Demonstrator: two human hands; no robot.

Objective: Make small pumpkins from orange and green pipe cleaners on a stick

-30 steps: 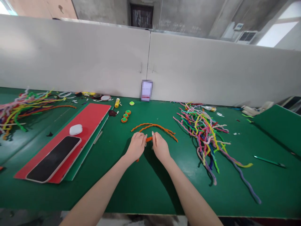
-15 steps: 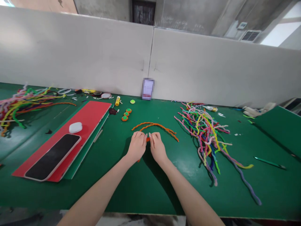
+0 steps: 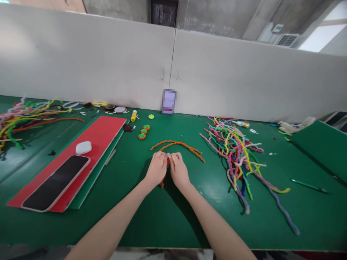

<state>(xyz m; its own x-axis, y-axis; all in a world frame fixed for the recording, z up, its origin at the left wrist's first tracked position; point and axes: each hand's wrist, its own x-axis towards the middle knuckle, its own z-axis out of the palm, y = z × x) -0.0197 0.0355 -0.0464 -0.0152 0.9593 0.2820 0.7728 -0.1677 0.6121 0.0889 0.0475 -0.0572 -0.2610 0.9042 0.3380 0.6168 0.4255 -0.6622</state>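
Observation:
Close together over the green table, my left hand [image 3: 157, 168] and my right hand [image 3: 179, 171] are both closed on an orange pipe cleaner [image 3: 162, 183]. Its end hangs out below my left hand, and a small orange bit shows between the fingertips; the rest is hidden. Just beyond my hands lie orange pipe cleaners [image 3: 176, 143], curved in an arc on the table. Farther back to the left sit several small orange coils with green tops [image 3: 144, 131] in a row. A small light-green coil [image 3: 151, 116] lies behind them.
At right spreads a tangled heap of coloured pipe cleaners [image 3: 235, 151], with a green pen [image 3: 309, 186] beyond. On the left, a phone [image 3: 56, 182] and a white earbud case [image 3: 84, 147] rest on a red board [image 3: 101, 130]. A glue stick [image 3: 133, 116] stands behind; another phone [image 3: 169, 102] leans on the partition.
My fingertips have drawn closer together, covering more of the orange piece between them. More of its tail shows below my left hand. The whole view has shifted slightly.

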